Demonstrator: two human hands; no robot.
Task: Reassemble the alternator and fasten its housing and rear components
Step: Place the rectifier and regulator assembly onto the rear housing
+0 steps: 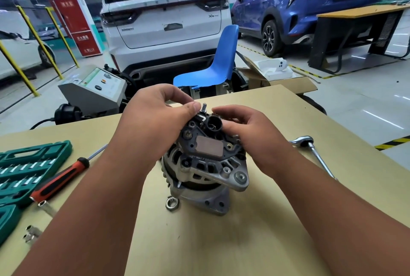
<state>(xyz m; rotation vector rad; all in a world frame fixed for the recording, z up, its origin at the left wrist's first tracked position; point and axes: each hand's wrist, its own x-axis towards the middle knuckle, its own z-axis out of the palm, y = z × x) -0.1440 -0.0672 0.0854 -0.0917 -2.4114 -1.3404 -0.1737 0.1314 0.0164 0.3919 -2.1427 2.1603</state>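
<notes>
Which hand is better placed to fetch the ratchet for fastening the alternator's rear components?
Right. The ratchet lies just beyond the right hand; the left hand sits across the alternator, nearer the screwdriver.

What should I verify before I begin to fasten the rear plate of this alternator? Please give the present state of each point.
1. Grey metal alternator steady on the tan table: ok, the left hand and the right hand both grip its top.
2. Black rear plate seated flat: cannot tell.
3. Plate fasteners all in: not ok, one hole looks empty.
4. Loose silver hex nut at hand: ok, it lies on the table before the alternator.
5. Red-and-black screwdriver and silver ratchet wrench within reach: ok, one on each side.
</notes>
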